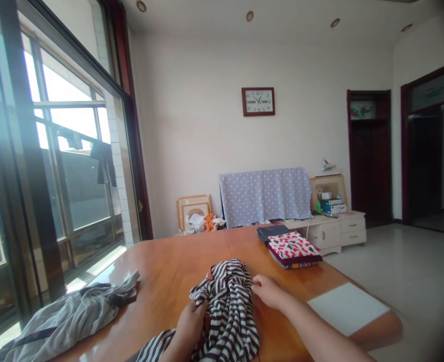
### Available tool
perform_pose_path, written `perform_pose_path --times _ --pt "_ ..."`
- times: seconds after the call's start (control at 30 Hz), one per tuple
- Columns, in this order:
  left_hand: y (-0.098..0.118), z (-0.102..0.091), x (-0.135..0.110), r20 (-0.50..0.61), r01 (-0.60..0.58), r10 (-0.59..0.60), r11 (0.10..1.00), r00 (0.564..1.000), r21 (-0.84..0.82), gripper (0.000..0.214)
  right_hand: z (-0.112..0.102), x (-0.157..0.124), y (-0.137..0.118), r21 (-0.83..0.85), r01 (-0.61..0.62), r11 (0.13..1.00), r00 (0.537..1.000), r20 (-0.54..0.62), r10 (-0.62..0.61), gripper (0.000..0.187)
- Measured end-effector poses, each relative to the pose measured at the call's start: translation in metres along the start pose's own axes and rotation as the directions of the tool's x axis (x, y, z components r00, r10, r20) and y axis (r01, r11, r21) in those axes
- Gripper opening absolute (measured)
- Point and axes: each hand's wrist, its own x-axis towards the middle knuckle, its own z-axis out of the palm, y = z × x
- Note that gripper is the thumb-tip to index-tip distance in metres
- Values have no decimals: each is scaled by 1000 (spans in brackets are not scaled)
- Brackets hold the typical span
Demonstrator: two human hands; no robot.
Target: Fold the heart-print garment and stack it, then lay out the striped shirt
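A crumpled black-and-white striped garment (225, 306) lies bunched on the orange wooden table (169, 266). My left hand (189, 327) is pressed into its lower left side, with the fingers closed in the cloth. A striped sleeve or hem trails from under that hand toward the near edge. My right hand (269, 292) is at the garment's right side, its fingertips against the cloth. Whether those fingers grip it is hidden.
A crumpled grey garment (69, 314) lies at the table's left, near the tall window (71, 151). Folded cloths with a red-and-white patterned top (292, 249) and a dark folded item (272, 233) sit farther along. A white board (346, 307) lies at the right. A low white cabinet (329, 234) stands behind.
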Motion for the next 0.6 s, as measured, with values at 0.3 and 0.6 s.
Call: perform_pose_path --times 0.3,0.6 --pt "-3 1 1 -79 -14 5 994 997 -109 41 11 -74 -62 25 126 992 991 39 -127 49" --pt "-13 -33 10 -61 154 -218 837 974 -525 35 24 -69 -38 -54 95 994 995 -15 -96 17"
